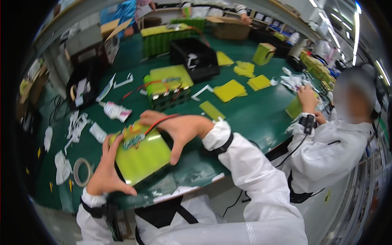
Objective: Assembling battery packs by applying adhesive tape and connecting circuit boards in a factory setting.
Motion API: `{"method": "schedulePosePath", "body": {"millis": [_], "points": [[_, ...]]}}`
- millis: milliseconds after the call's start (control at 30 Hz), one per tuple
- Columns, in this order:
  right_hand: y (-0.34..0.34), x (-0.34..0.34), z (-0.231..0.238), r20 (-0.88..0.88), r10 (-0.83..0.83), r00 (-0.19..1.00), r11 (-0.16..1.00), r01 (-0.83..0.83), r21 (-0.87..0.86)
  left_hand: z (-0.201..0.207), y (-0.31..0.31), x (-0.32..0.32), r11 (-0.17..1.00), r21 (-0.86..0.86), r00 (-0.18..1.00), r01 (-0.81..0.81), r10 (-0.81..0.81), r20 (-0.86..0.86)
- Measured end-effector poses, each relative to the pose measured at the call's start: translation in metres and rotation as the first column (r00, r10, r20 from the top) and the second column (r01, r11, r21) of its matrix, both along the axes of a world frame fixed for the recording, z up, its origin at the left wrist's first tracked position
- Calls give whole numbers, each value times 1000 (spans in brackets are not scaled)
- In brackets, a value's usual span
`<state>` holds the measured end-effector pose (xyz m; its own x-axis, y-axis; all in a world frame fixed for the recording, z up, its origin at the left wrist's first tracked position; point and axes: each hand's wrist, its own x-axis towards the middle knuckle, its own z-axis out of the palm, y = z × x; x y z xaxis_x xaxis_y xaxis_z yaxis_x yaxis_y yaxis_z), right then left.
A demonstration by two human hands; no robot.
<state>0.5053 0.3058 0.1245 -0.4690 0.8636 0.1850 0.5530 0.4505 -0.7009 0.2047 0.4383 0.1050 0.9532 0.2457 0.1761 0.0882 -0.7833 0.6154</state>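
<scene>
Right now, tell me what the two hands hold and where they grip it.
Both hold one yellow-green battery pack: the left hand grips its left edge and near corner, the right hand its far, wired end and right edge.

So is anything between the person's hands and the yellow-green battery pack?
Nothing visible. The left hand and right hand both grip the battery pack directly, one on each side, with a red wire running under the right hand.

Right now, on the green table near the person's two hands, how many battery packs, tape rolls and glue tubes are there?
Yellow-green wrapped battery packs: 2, one held by both hands, one behind with red wires
Pale tape roll lying flat: 1
White squeeze tube: 1
Total: 4
</scene>
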Motion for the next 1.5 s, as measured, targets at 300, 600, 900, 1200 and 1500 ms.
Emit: {"method": "schedulePosePath", "body": {"millis": [300, 600, 900, 1200, 1500], "points": [[4, 7, -1, -4, -34, 999, 998, 33, -56, 5, 0, 3, 999, -7, 998, -48, 48, -33], [9, 3, 2, -39, 37, 999, 994, -41, -103, 15, -4, 10, 998, -3, 996, -65, 64, -63], [2, 3, 3, -19, -17, 1000, 992, 14, -126, 29, -20, 13, 999, -48, 1000, 2, -1, 6], [9, 7, 2, -20, 24, 1000, 999, -25, -38, 1, -2, 1, 997, -43, 997, -59, 61, 43], [0, -4, 16, 11, -49, 999, 982, 50, -182, 15, -11, -3, 994, -93, 998, -55, 54, -10]]}}
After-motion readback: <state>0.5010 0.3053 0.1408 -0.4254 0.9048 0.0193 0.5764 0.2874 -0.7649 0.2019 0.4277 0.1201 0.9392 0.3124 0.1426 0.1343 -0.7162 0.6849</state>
